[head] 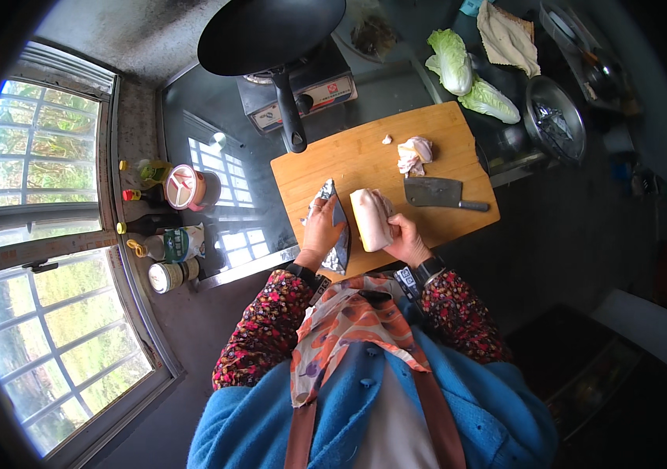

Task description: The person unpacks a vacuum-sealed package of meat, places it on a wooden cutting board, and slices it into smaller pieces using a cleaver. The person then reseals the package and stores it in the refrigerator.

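A wooden cutting board (327, 152) lies before me. My right hand (410, 240) grips the right side of a thick slab of pale meat (370, 220), which looks like fatty pork. My left hand (320, 228) lies over a dark, shiny, crinkled piece (340, 252) at the board's left; whether this is plastic wrapping or something else I cannot tell. Part of it is hidden under the fingers, and the hand's grip is unclear. Right of the slab rests a cleaver (434, 191), its handle pointing right. Above the cleaver sit a pale meat chunk (414, 153) and a small scrap (387, 139).
A black wok (269, 35) stands on a gas stove (304, 94), its handle reaching over the board's edge. Bottles (149, 224) and a lidded container (184, 187) line the left. Cabbage pieces (451, 61), a cloth (506, 38) and a steel bowl (577, 132) are at the upper right.
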Action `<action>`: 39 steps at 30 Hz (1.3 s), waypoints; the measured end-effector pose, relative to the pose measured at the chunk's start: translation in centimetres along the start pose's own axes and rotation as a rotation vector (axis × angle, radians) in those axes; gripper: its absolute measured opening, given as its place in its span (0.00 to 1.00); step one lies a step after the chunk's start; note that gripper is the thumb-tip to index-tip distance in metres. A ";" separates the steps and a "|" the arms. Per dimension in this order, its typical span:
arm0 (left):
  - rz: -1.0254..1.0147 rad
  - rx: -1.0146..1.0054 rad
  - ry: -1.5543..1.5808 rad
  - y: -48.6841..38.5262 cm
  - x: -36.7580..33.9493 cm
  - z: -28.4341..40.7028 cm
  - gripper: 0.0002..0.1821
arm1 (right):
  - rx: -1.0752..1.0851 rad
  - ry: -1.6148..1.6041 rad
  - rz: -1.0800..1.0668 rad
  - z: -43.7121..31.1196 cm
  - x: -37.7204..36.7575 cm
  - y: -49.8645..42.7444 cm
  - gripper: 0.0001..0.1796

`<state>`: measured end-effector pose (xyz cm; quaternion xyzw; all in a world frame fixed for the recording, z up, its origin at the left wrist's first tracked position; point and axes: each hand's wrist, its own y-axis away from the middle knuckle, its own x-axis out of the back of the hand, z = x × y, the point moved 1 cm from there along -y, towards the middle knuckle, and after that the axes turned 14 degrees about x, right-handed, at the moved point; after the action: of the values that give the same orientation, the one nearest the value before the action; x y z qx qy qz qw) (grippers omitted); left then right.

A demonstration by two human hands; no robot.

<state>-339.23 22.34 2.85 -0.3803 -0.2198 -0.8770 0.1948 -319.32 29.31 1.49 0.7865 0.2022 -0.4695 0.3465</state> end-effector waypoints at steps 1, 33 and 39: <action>0.041 -0.037 0.014 0.1 0.0 0.3 0.31 | 0.023 -0.097 -0.100 -0.3 -1.5 0.7 0.29; -0.182 -0.346 0.240 -0.2 4.2 3.7 0.32 | 0.012 1.095 -0.379 -1.4 -4.1 -1.6 0.38; -0.301 -0.424 -0.003 1.6 2.3 6.0 0.26 | 0.011 1.178 -0.432 2.1 -4.4 -0.9 0.30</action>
<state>-336.34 23.82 8.65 -0.3768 -0.0855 -0.9221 -0.0221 -323.21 28.44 4.34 0.8565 0.5110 -0.0180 0.0701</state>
